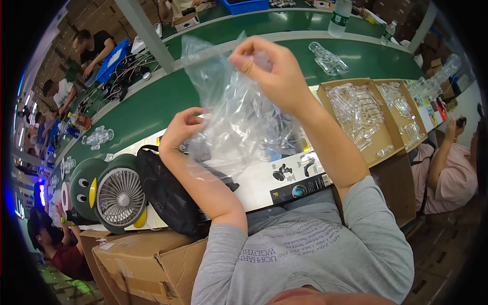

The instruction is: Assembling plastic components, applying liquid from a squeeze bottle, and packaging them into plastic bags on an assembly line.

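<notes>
A large clear plastic bag (pixel 236 119) hangs crumpled in front of me, above a white printed sheet (pixel 256 180). Raised at the upper right of the bag, my right hand (pixel 272 68) pinches its top part. My left hand (pixel 182 129) is lower, at the bag's left side, with thumb and fingers curled on the film. Dark and clear shapes show blurred through the plastic; I cannot make out what they are or whether they lie inside.
To the left stand a green penguin-shaped fan (pixel 121 195) and a black mesh pouch (pixel 165 190). Cardboard trays (pixel 389 114) of clear plastic parts sit at right. Beyond runs a green conveyor (pixel 274 56) with a bottle (pixel 339 19) and a clear part (pixel 328 58). People work around.
</notes>
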Motion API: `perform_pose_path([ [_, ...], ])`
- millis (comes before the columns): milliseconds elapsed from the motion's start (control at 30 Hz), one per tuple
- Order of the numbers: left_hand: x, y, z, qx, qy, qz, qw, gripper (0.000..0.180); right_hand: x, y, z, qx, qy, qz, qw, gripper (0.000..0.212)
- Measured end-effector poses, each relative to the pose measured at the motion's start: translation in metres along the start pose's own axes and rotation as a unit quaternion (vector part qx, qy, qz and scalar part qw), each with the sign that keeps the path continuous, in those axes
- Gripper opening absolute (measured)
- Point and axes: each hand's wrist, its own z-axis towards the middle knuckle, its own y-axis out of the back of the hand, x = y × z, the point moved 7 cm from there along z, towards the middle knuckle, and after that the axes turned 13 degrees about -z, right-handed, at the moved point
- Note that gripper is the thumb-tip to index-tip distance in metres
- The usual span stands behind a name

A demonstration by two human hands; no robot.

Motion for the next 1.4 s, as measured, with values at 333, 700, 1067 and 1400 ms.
perform_pose_path([
  [333,-0.057,-0.001,-0.008,-0.156,-0.129,0.053,0.978,0.032,-0.106,0.255,-0.08,-0.081,-0.168,0.2,0.962,0.018],
  [700,-0.068,0.009,-0.032,-0.234,-0.177,0.035,0.955,0.03,-0.201,0.399,-0.5,-0.008,-0.534,-0.026,0.845,0.015],
  [1067,-0.105,-0.067,-0.023,-0.171,-0.245,0.132,0.945,0.018,-0.237,0.377,-0.51,0.062,-0.559,-0.392,0.728,0.056],
  [1400,-0.035,-0.112,0.052,-0.106,-0.082,0.381,0.915,0.029,-0.033,0.364,-0.308,-0.13,-0.391,-0.501,0.761,0.018],
])
